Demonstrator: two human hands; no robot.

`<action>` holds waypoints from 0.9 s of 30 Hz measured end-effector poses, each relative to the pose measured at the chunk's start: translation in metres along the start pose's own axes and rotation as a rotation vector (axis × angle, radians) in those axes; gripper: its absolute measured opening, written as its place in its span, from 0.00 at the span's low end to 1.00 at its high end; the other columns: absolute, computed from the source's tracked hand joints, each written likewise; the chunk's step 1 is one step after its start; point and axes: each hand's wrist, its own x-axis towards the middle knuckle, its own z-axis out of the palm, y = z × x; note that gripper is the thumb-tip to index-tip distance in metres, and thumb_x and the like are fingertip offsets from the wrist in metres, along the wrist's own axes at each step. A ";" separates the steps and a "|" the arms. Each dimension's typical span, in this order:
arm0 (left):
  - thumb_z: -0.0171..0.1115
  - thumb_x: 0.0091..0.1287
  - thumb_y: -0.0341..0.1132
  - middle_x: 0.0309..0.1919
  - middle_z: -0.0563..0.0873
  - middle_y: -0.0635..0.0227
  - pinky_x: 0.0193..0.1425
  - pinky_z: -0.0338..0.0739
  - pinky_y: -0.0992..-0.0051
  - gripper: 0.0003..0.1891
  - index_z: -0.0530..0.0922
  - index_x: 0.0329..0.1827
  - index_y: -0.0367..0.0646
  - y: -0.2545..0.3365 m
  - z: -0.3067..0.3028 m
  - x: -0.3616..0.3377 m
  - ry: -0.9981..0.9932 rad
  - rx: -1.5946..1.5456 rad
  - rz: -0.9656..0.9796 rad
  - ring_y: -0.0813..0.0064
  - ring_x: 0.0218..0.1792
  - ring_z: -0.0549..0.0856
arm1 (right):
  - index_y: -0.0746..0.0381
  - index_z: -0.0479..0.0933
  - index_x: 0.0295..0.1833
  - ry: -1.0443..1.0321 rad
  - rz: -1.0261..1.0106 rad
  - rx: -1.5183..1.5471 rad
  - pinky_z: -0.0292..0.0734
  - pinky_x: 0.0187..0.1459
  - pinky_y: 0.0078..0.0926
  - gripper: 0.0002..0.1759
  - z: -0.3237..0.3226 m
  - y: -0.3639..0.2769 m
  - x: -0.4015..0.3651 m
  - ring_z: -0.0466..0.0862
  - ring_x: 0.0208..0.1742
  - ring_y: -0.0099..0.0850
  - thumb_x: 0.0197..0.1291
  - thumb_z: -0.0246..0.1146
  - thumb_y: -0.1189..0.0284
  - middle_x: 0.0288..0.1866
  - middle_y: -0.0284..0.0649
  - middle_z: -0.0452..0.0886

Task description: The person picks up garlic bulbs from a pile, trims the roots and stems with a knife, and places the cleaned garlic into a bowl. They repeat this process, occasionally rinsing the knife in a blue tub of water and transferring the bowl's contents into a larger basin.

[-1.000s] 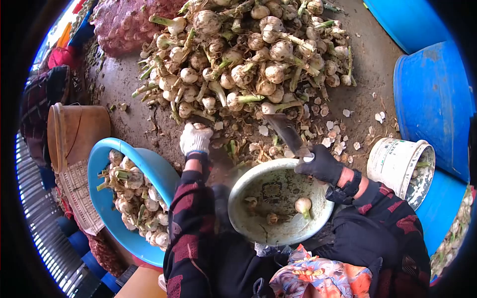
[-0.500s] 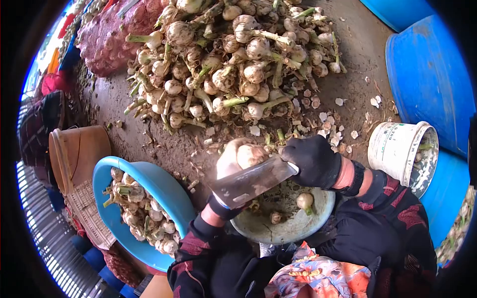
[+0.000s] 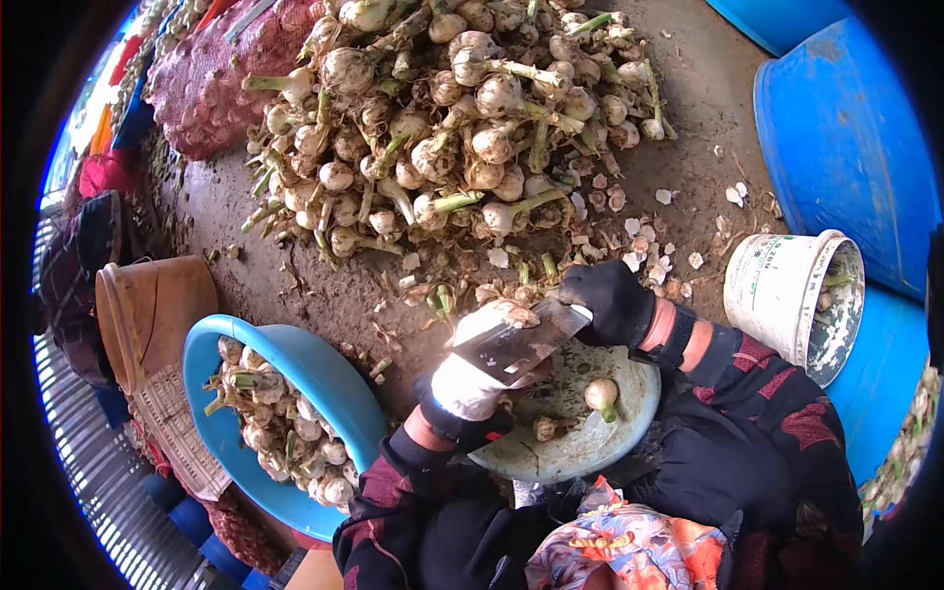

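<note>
My right hand (image 3: pixel 612 303), in a black glove, is closed round the handle of a wide-bladed knife (image 3: pixel 521 344). The blade lies across my left hand (image 3: pixel 472 379), which wears a white glove and is closed round a garlic bulb (image 3: pixel 513 313), partly hidden by the blade. Both hands are above the upper left of a shallow pale basin (image 3: pixel 570 452), where a garlic bulb with a green stem (image 3: pixel 602 395) and a smaller bulb (image 3: pixel 546 428) lie. A large heap of garlic (image 3: pixel 433 147) with stems is on the ground beyond my hands.
At left, a blue basin (image 3: pixel 285 344) holds trimmed garlic beside a brown bucket (image 3: pixel 162 305). A white bucket (image 3: pixel 782 290) tilts at right, near large blue barrels (image 3: pixel 846 147). A pink net sack (image 3: pixel 226 84) lies upper left. Peel scraps litter the ground.
My left hand has turned, with the bulb now mostly behind the blade and more of the white glove showing below it. The blade has shifted right and tilts the other way.
</note>
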 end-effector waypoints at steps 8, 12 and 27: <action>0.56 0.56 0.70 0.20 0.73 0.71 0.09 0.59 0.84 0.39 0.71 0.48 0.37 0.026 0.022 0.007 -0.036 0.138 0.299 0.81 0.10 0.68 | 0.61 0.79 0.31 0.145 0.569 0.217 0.77 0.32 0.27 0.11 -0.013 0.018 -0.018 0.83 0.27 0.31 0.48 0.71 0.66 0.23 0.39 0.80; 0.60 0.56 0.64 0.28 0.78 0.69 0.50 0.75 0.60 0.35 0.73 0.54 0.42 0.014 0.015 0.032 -0.172 -0.540 0.363 0.69 0.38 0.79 | 0.62 0.78 0.31 0.090 0.528 0.819 0.75 0.35 0.23 0.14 0.003 -0.022 -0.011 0.80 0.31 0.21 0.46 0.75 0.68 0.27 0.32 0.81; 0.59 0.56 0.27 0.21 0.73 0.70 0.31 0.80 0.71 0.12 0.69 0.43 0.38 0.002 0.004 0.022 0.175 -0.025 0.157 0.74 0.25 0.77 | 0.63 0.78 0.30 0.199 0.596 0.763 0.73 0.28 0.23 0.09 -0.021 -0.015 -0.010 0.77 0.24 0.21 0.49 0.72 0.71 0.21 0.34 0.79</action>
